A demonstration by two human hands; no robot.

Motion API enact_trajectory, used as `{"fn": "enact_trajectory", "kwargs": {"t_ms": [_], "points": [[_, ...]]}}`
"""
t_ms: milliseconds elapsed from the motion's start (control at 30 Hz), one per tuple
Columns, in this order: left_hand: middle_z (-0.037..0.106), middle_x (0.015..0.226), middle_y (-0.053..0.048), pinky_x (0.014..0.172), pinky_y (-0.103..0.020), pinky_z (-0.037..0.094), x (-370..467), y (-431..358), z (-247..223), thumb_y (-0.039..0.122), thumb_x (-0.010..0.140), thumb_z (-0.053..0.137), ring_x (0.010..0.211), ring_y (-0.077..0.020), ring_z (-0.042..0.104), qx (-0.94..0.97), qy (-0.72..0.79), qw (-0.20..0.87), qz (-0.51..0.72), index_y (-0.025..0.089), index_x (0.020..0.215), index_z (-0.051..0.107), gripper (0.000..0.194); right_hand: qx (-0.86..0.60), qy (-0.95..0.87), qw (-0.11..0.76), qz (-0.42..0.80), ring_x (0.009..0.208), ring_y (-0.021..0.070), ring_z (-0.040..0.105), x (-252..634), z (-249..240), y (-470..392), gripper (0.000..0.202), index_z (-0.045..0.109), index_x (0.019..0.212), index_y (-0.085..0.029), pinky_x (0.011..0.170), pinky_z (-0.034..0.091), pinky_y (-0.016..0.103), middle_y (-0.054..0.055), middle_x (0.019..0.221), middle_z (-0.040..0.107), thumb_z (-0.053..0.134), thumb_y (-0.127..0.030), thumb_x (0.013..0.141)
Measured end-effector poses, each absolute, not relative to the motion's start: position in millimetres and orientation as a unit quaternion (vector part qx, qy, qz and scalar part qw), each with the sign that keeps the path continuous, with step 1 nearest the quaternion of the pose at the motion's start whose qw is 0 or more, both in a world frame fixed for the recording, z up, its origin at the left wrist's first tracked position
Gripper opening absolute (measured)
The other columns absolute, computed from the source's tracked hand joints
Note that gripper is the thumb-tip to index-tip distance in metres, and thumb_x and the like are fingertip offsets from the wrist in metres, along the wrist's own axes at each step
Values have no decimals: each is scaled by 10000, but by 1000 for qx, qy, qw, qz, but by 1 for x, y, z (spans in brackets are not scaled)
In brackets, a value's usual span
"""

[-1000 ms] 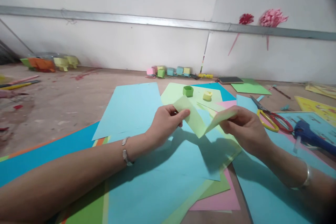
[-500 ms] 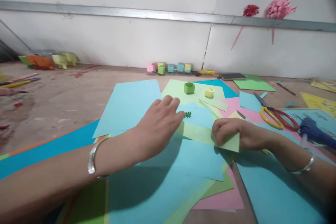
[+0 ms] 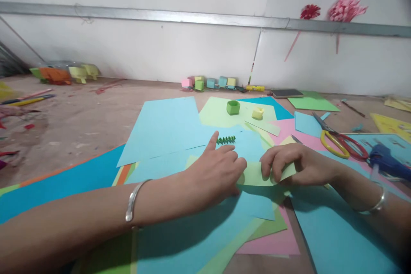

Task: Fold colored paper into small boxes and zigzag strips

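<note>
A pale green paper strip stretches between my two hands above blue sheets. My left hand pinches it with curled fingers, the index finger pointing away from me; the thumb is mostly hidden. My right hand is closed round the strip's right end, which bends up between fingers and thumb. Just past my left index finger lies a dark green zigzag-folded paper piece. Farther back, a green paper ring and a small pale yellow paper piece sit on a light green sheet.
Scissors with red and yellow handles and a blue glue gun lie at the right. A large blue sheet is at the left. Small coloured paper blocks line the wall, and orange paper figures stand farther left.
My left hand has come right and down onto the strip, uncovering more of the zigzag piece. The strip's right end, flat before, now bends up in my right hand.
</note>
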State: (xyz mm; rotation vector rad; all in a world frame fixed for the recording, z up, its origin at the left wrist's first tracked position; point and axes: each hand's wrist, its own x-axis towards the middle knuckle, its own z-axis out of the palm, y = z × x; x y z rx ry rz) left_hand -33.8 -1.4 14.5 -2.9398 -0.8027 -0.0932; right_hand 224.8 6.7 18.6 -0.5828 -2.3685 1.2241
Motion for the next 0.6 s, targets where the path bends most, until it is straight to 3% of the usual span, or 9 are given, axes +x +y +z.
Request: {"fn": "enact_trajectory", "kwargs": {"t_ms": [133, 233, 300, 400, 467, 600], "points": [[641, 859, -31, 1022, -596, 371, -32, 6, 15, 337, 814, 723, 809, -196, 619, -961, -272, 8, -50, 159, 835, 589, 224, -227, -835, 223, 448, 886, 166, 666, 232, 17, 10, 51, 693, 807, -161, 781, 554, 296, 79, 967, 702, 688, -110, 806], [624, 820, -38, 856, -420, 467, -31, 8, 12, 300, 876, 642, 736, -174, 580, -959, -276, 15, -67, 153, 782, 604, 178, -236, -835, 233, 438, 896, 171, 667, 236, 15, 13, 31, 697, 804, -163, 812, 546, 313, 76, 964, 710, 712, -137, 802], [610, 790, -45, 725, -351, 463, -29, 9, 9, 484, 840, 668, 712, -187, 557, -958, -277, 17, -68, 150, 769, 602, 348, -244, -835, 234, 434, 902, 174, 667, 237, 15, 15, 23, 698, 802, -165, 833, 541, 326, 74, 962, 715, 717, -153, 804], [592, 800, -60, 644, -332, 436, -26, 10, 3, 748, 663, 665, 726, -216, 537, -952, -285, 29, -104, 138, 815, 587, 633, -243, -830, 243, 439, 888, 168, 667, 235, 15, 14, 17, 701, 803, -170, 827, 539, 322, 68, 957, 717, 716, -166, 811], [589, 822, -66, 632, -325, 422, -25, 9, 1, 664, 708, 701, 725, -212, 529, -945, -298, 42, -126, 131, 840, 575, 563, -238, -825, 257, 444, 884, 164, 666, 233, 15, 12, 18, 704, 811, -173, 820, 538, 315, 64, 955, 715, 720, -165, 809], [597, 870, -66, 604, -292, 392, -25, 10, 4, 266, 856, 622, 703, -177, 523, -947, -300, 42, -110, 137, 855, 586, 134, -246, -821, 276, 434, 911, 170, 660, 233, 20, 12, 33, 700, 822, -183, 822, 536, 322, 64, 966, 713, 695, -152, 831]]}}
